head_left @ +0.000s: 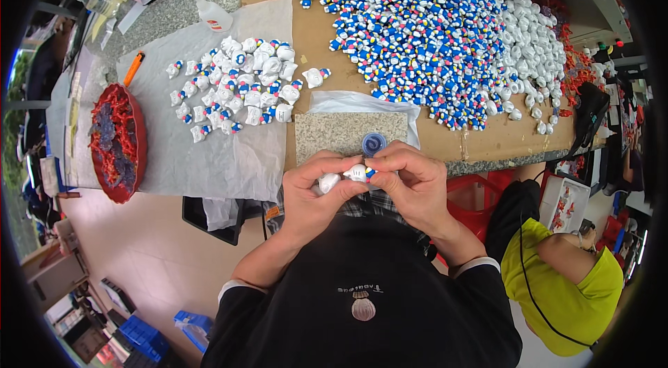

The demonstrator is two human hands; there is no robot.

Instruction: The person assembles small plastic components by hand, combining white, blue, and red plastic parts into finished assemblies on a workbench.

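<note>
In front of my chest, both hands meet over one small toy figure. My left hand (313, 190) pinches its white head (354, 173) between thumb and fingers. A second white piece (328, 182) is tucked inside the same hand. With bent fingers, my right hand (415, 183) grips the figure's small blue and yellow body (370, 174), right against the head. Fingertips cover part of the join. Just beyond them, a small round cup with dark blue contents (374, 143) rests on a speckled stone slab (327, 130).
White figures with blue parts (243, 82) lie on a paper sheet (261, 169) at left. Far right are heaps of blue bodies (424, 34) and white heads (529, 48). A red bowl (125, 187), white bottle (213, 15) and orange cutter (134, 68) lie left. Someone in yellow (557, 284) is at right.
</note>
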